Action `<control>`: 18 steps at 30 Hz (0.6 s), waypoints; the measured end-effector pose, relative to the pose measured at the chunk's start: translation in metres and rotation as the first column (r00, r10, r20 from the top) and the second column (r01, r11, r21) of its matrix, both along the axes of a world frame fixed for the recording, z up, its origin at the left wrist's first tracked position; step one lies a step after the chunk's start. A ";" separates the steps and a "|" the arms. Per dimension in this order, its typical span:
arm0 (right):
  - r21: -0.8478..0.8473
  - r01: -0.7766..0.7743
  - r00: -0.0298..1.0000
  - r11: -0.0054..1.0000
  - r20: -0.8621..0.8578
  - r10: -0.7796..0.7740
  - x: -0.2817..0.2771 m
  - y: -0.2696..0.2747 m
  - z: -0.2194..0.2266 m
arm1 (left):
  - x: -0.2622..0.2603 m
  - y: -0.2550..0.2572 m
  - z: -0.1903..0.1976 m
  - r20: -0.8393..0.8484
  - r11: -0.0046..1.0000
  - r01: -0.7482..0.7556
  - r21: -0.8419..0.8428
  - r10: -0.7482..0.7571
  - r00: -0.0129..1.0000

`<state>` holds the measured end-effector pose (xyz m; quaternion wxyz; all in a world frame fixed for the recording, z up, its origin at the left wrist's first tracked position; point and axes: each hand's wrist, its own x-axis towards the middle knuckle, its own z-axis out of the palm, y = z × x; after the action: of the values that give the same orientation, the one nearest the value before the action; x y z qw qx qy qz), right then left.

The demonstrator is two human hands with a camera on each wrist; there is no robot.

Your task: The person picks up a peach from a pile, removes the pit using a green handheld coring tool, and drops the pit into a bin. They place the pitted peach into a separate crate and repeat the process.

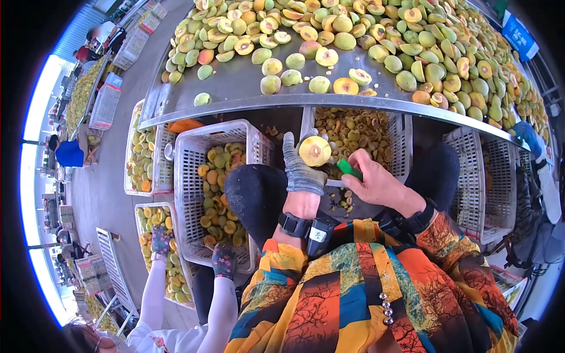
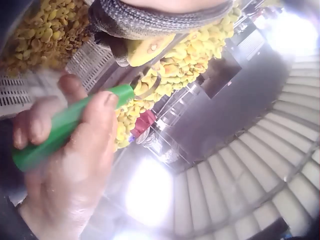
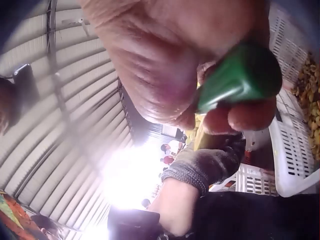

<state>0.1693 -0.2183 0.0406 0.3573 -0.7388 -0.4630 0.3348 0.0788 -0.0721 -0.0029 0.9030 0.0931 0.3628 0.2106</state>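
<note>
My gloved left hand (image 1: 304, 170) holds a cut yellow fruit half (image 1: 315, 151), its cut face up with a brown centre, over the crates below the table. The same fruit half (image 2: 150, 49) shows under the grey glove (image 2: 150, 22) in the left wrist view. Bare fingers of my right hand (image 1: 379, 181) curl round a green handle (image 1: 349, 169). In the left wrist view a curved metal loop (image 2: 146, 86) at the tip of the green handle (image 2: 70, 125) lies close to the fruit. The right wrist view shows the handle's rounded end (image 3: 245, 77) in my grip.
Fruit halves lie heaped on the metal table (image 1: 235, 88) ahead. Beneath it, a crate (image 1: 402, 141) of fruit pieces stands between my knees, with another crate (image 1: 188, 194) of halves to the left. At lower left a person's gloved hands (image 1: 223, 260) reach into crates.
</note>
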 end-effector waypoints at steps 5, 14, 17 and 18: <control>0.034 -0.043 0.993 0.998 0.114 0.039 0.000 0.000 -0.017 | 0.000 -0.001 -0.002 0.032 0.999 0.002 0.051 -0.004 0.999; 0.229 -0.001 0.914 0.973 0.396 -0.092 -0.012 0.020 -0.005 | -0.003 -0.001 0.004 0.061 0.990 -0.005 0.144 -0.004 0.998; 0.130 0.002 0.920 0.992 0.389 -0.053 -0.014 0.024 -0.005 | -0.003 -0.004 0.005 0.138 0.962 -0.079 0.260 0.044 0.989; 0.108 0.014 0.936 0.994 0.348 -0.051 -0.016 0.024 -0.005 | -0.003 -0.005 0.006 0.135 0.963 -0.078 0.258 0.044 0.990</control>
<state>0.1537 -0.1939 0.0354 0.3127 -0.7746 -0.5236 0.1676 0.0756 -0.0770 0.0033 0.8972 0.1868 0.2756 0.2900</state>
